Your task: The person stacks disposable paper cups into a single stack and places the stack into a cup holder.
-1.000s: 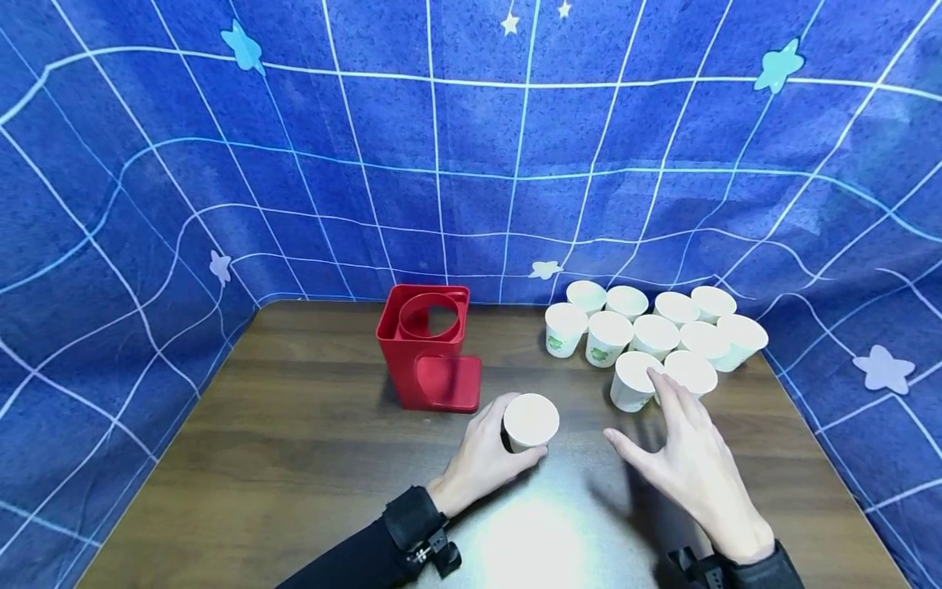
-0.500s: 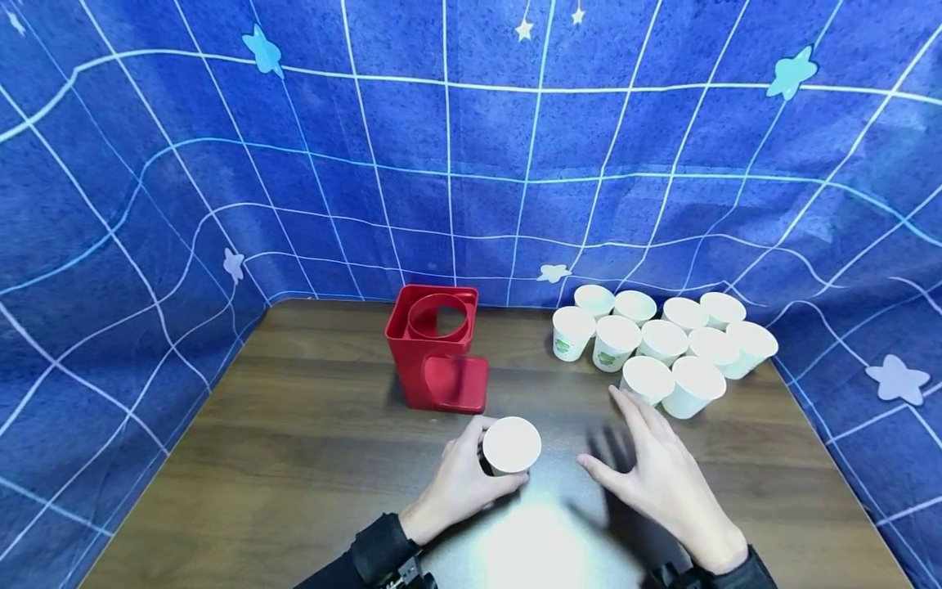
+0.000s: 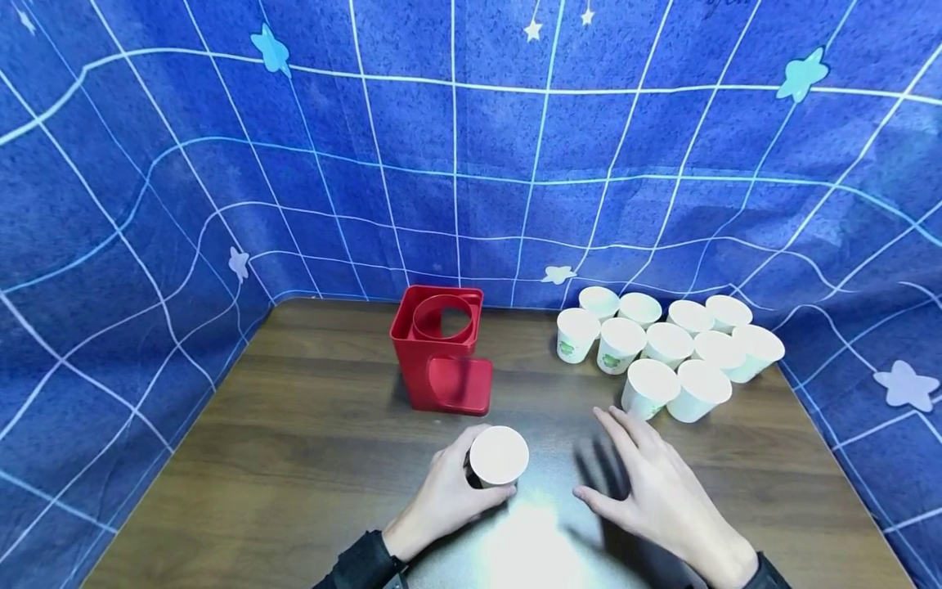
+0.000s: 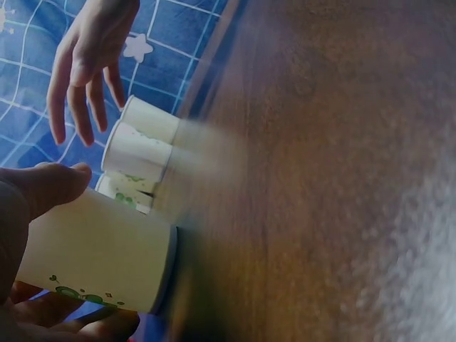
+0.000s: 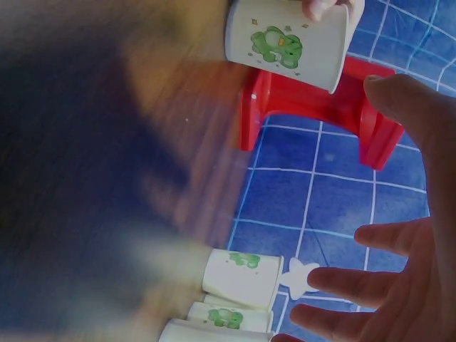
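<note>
My left hand (image 3: pixel 446 493) grips a white paper cup (image 3: pixel 499 458) from its left side, thumb at the near side and fingers behind. In the left wrist view this cup (image 4: pixel 96 249) stands out with small green printed figures; the right wrist view shows a green cartoon animal on the cup (image 5: pixel 288 44). My right hand (image 3: pixel 655 491) is held over the table with fingers spread and nothing in them. Its fingertips are near the front of a group of white paper cups (image 3: pixel 651 388). Left of centre stands a red plastic holder (image 3: pixel 429 370) with a round ring at its top.
The cup group stands in close rows at the back right of the brown wooden table (image 3: pixel 294 458); one cup (image 3: pixel 758 352) at its right side leans. A blue curtain (image 3: pixel 486 147) with white lines and stars hangs behind and beside the table.
My left hand has drawn the cup toward me and slightly left. My right hand has moved back from the front cups, its fingers still spread. The view has shifted slightly.
</note>
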Tool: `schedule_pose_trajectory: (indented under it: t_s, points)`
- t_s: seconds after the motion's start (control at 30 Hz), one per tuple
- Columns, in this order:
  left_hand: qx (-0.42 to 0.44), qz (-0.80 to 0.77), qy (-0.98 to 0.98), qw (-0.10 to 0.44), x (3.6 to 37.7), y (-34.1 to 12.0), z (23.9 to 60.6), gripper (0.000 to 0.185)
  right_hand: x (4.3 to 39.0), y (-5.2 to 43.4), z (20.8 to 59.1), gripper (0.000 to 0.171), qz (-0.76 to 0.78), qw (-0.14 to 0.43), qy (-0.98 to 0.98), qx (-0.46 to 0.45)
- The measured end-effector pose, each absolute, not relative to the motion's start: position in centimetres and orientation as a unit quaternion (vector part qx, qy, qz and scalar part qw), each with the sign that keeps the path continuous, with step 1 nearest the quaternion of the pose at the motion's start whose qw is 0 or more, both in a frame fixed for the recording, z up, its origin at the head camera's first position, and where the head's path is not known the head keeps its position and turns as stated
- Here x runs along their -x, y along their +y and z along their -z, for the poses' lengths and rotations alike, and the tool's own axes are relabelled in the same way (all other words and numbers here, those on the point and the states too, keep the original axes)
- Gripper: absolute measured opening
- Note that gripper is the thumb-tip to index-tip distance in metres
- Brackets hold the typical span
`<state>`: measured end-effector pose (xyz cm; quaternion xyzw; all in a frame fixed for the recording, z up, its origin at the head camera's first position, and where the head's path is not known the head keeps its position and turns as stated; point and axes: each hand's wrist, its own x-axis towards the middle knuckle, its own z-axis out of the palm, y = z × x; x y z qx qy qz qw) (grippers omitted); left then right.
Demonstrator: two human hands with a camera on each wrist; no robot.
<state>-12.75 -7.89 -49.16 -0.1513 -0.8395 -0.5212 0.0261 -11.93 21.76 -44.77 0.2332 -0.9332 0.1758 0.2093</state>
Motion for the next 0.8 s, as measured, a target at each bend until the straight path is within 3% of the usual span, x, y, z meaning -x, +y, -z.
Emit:
schedule_pose_trajectory:
  t_s: [0.8]
  points:
    - [0.147,0.512,-0.845,0.044,12.5,-7.7,49.7,0.073,14.2,25.8,41.6,0.094,-0.271,0.255,-0.922,-0.107]
